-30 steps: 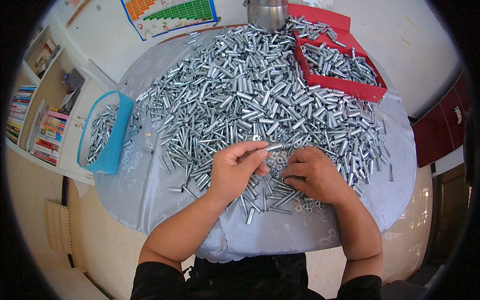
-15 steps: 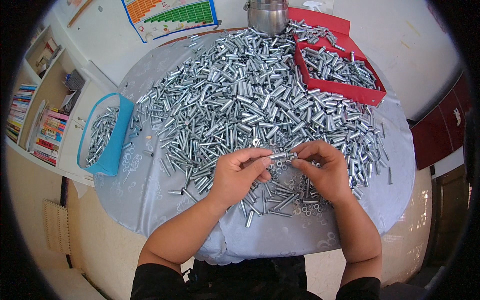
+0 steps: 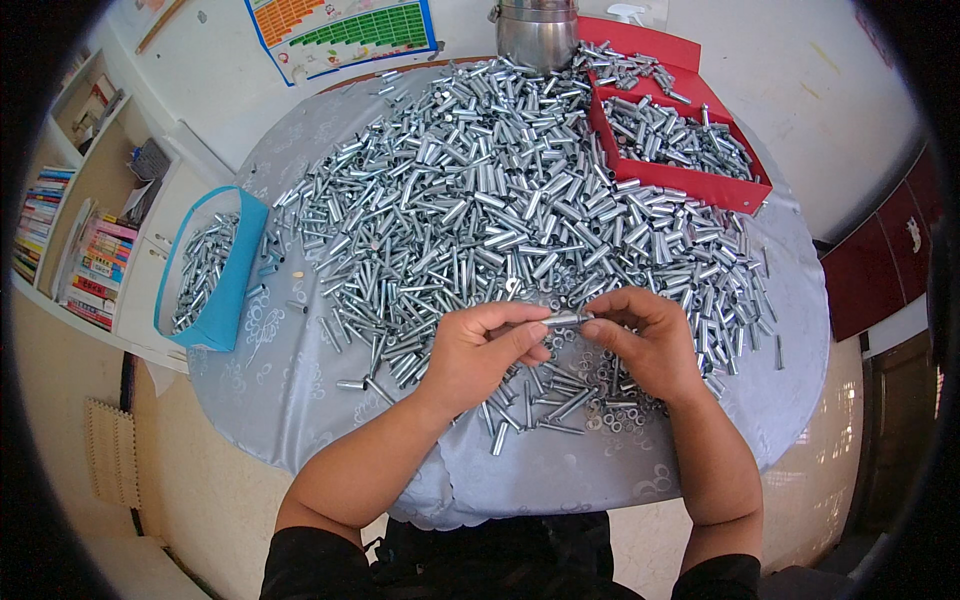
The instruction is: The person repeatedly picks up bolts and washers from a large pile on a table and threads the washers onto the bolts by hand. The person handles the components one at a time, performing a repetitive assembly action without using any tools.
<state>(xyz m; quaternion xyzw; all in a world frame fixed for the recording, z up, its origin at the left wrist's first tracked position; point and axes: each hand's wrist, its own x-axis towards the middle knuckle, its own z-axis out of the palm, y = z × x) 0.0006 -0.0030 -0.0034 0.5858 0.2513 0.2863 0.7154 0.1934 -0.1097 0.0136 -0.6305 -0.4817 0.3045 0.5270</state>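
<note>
Between my hands lies a silver sleeve anchor bolt point(image 3: 564, 320), roughly level, above the near side of a large heap of metal parts. My left hand point(image 3: 478, 348) pinches its left end between thumb and forefinger, the other fingers curled. At its right end, my right hand point(image 3: 648, 342) closes thumb and fingertips on the bolt; a small nut or washer there is mostly hidden. Below the hands lie loose bolts point(image 3: 565, 402) and a scatter of washers and nuts point(image 3: 622, 412). Beyond them the heap of metal sleeves and bolts point(image 3: 490, 190) covers much of the table.
A blue fabric bin point(image 3: 236, 290) with bolts stands at the left. At the back right, a red box point(image 3: 690, 184) holds more bolts, some lying on its lid. A steel pot point(image 3: 537, 36) sits at the back. The round table has a silvery cloth point(image 3: 330, 425).
The right fingertips have come slightly closer to the left hand along the bolt, and less of its right end shows. My left hand has shifted slightly; both hands keep their hold.
</note>
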